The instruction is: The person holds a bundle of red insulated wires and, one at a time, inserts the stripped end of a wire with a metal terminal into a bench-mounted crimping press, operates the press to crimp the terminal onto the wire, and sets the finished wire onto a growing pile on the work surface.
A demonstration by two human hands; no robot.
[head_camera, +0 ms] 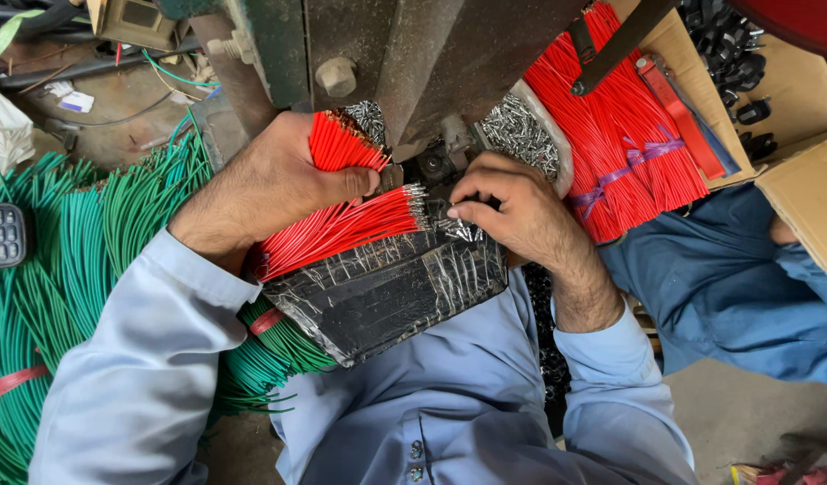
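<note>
The left hand (274, 180) is clenched around a bundle of red wires (341, 220), gripping it near its upper end so that the metal-tipped ends fan out toward the green press machine (386, 54) above. The right hand (508, 211) sits just right of those tips, its thumb and forefinger pinched on something small at the wire ends (too small to make out clearly), directly below the machine's dark working head. Under both hands, just below the machine, lies a black tray wrapped in glossy tape (386, 292), and the red bundle rests across its upper edge. A heap of small silvery metal terminals (521, 135) lies right beside the machine's head, spilling from a clear bag. Further right of the machine are more red wire bundles tied with purple bands (624, 153), lying against an open cardboard box (800, 180) that holds small black parts. Left of the machine, well apart from the hands, spread large coils of green wire (63, 260), with a dark keypad (0, 235) lying at their left edge.
</note>
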